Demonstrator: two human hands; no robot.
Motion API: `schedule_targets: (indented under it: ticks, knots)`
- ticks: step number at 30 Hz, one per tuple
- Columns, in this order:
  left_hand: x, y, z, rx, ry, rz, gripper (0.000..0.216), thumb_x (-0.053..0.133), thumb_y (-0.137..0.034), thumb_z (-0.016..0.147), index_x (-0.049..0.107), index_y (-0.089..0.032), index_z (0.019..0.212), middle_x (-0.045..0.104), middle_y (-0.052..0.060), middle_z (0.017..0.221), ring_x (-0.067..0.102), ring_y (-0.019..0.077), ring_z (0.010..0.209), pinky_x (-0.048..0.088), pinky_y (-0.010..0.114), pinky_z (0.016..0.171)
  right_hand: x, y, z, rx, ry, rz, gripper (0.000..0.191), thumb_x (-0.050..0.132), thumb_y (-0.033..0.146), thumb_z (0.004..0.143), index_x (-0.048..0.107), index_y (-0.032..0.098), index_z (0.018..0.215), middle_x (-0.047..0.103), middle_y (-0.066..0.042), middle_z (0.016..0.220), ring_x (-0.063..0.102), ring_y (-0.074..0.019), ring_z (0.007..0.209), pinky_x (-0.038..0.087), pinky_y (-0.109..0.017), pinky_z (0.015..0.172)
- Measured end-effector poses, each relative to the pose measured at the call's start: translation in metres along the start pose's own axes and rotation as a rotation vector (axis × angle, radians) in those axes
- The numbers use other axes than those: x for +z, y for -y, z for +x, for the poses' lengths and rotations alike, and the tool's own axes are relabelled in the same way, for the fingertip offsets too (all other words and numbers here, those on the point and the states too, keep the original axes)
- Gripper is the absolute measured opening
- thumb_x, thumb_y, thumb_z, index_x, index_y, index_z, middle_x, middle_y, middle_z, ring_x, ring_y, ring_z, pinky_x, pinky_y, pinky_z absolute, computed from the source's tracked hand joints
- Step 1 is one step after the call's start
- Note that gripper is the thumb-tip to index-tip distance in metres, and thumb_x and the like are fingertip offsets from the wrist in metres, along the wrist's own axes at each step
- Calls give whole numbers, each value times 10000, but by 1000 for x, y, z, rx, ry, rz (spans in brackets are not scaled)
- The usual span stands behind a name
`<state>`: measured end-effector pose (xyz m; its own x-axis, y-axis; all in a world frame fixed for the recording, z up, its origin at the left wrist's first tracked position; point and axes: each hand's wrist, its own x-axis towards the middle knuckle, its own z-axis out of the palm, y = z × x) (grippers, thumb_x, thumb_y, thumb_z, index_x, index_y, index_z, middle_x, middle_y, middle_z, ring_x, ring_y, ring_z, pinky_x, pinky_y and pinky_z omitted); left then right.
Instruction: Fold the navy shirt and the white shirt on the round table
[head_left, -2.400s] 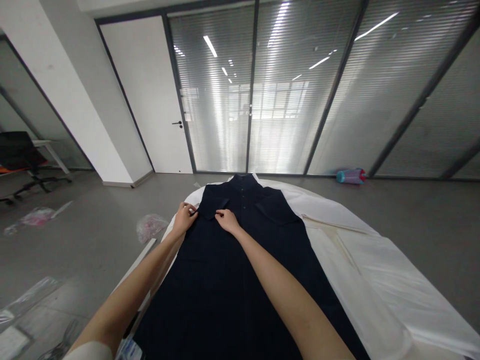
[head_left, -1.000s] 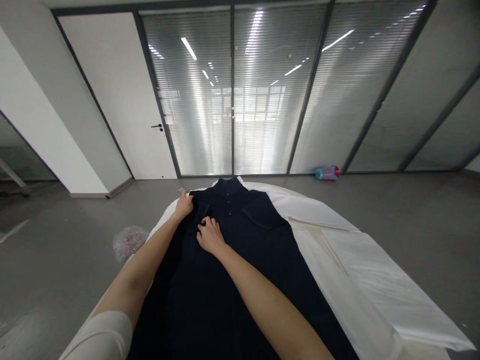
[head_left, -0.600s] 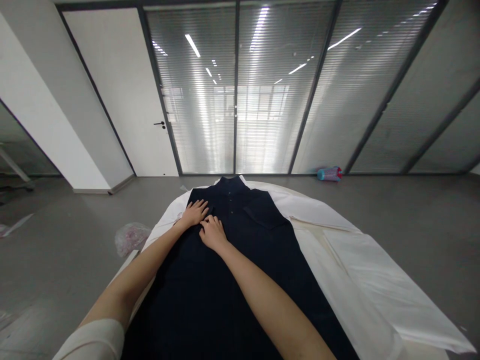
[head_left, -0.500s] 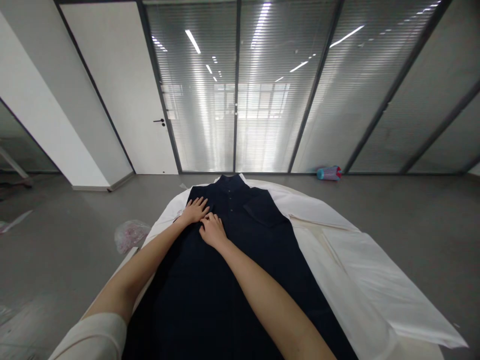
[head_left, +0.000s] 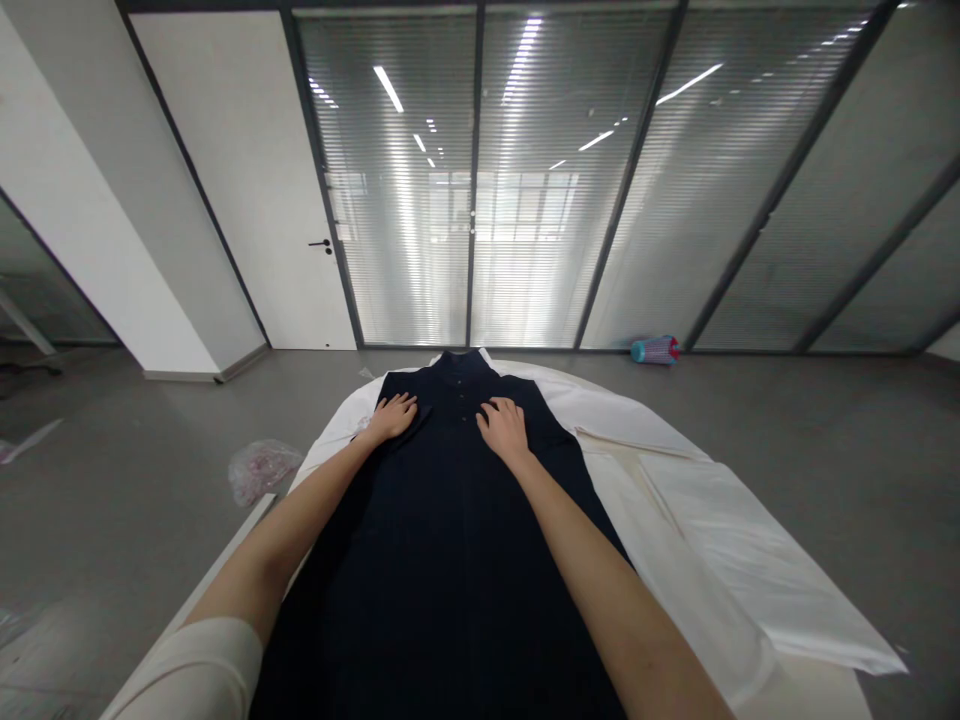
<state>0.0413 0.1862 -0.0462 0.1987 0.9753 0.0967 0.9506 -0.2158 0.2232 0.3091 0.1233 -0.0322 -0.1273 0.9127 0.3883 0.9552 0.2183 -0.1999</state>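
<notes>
A dark navy shirt with a stand collar and a short button placket lies face up, its collar at the far end. Flat on its left chest area, by a folded sleeve edge, rests my left hand, fingers extended. My right hand lies on the right chest area beside the placket, its fingers slightly bent and apart, touching the fabric. Neither hand grips anything visible. Beneath the shirt spreads a white cloth that covers the board.
White cloth folds hang over the right side. A clear plastic bag lies on the grey floor at left. By the glass partition sits a blue and red cylindrical item. A white door stands at the back left.
My right hand has moved right, from beside my left hand to the other side of the placket. My left hand stays nearly in place.
</notes>
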Motion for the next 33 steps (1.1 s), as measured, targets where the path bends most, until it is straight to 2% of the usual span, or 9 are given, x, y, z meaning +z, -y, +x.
schedule_targets:
  ticks: [4, 7, 10, 12, 15, 20, 24, 27, 33]
  knots:
    - [-6, -13, 1, -6, -39, -3, 542, 253, -421, 1016, 480, -199, 1456, 408, 125, 1539, 360, 347, 1426, 254, 584, 1140, 10, -20, -6, 75, 67, -93, 587, 335, 548, 1001, 460, 227, 1477, 319, -133, 1583, 202, -337, 1468, 163, -511, 1152]
    - [1, -27, -6, 87, -70, 13, 592, 293, -549, 995, 366, -289, 1522, 335, 53, 1587, 223, 328, 1487, 124, 584, 1186, 17, -24, -7, 133, 203, -93, 676, 239, 628, 989, 374, 243, 1528, 288, -143, 1596, 176, -358, 1481, 102, -533, 1167]
    - [15, -36, -16, 190, -17, 36, 667, 315, -658, 956, 305, -339, 1542, 301, 33, 1604, 182, 331, 1499, 110, 596, 1184, 19, -25, -6, 136, 242, -86, 686, 226, 624, 990, 343, 235, 1542, 275, -146, 1601, 157, -358, 1488, 82, -526, 1173]
    - [22, -38, -18, 200, 6, 26, 681, 369, -685, 930, 358, -343, 1519, 317, 46, 1598, 200, 352, 1490, 115, 622, 1172, 19, -24, -5, 136, 245, -77, 675, 236, 609, 994, 345, 229, 1541, 274, -147, 1602, 157, -359, 1487, 88, -524, 1172]
    - [23, -39, -8, 135, -67, -166, 581, 536, -630, 884, 572, -319, 1374, 493, 70, 1486, 341, 369, 1424, 146, 613, 1174, 19, -24, -5, 142, 243, -64, 664, 253, 596, 995, 352, 227, 1538, 281, -145, 1599, 162, -357, 1485, 94, -522, 1169]
    - [0, -47, 52, -4, -186, -424, 332, 580, -350, 905, 713, -170, 1150, 624, 140, 1287, 508, 325, 1286, 344, 473, 1145, 18, -23, -6, 148, 219, -51, 645, 282, 570, 995, 382, 212, 1523, 305, -148, 1587, 183, -349, 1477, 99, -523, 1163]
    - [-13, -50, 104, -89, -149, -624, 542, 641, -171, 827, 557, -144, 1362, 643, 144, 1237, 664, 252, 1047, 543, 397, 939, 17, -22, -8, 135, 176, -50, 621, 325, 533, 989, 425, 192, 1499, 348, -160, 1563, 230, -353, 1458, 126, -520, 1157]
    - [-10, -51, 125, -152, -101, -781, 766, 663, -148, 814, 344, -196, 1510, 593, 165, 1319, 703, 182, 870, 599, 325, 748, 18, -22, -8, 133, 151, -49, 612, 351, 522, 982, 445, 189, 1486, 369, -163, 1551, 247, -355, 1450, 137, -520, 1156]
    - [7, -50, 133, -171, -64, -954, 1061, 714, -91, 757, 81, -361, 1566, 388, 181, 1527, 677, 163, 937, 602, 293, 721, 20, -22, -8, 131, 144, -47, 605, 364, 512, 978, 447, 191, 1484, 368, -157, 1553, 246, -349, 1449, 136, -521, 1152]
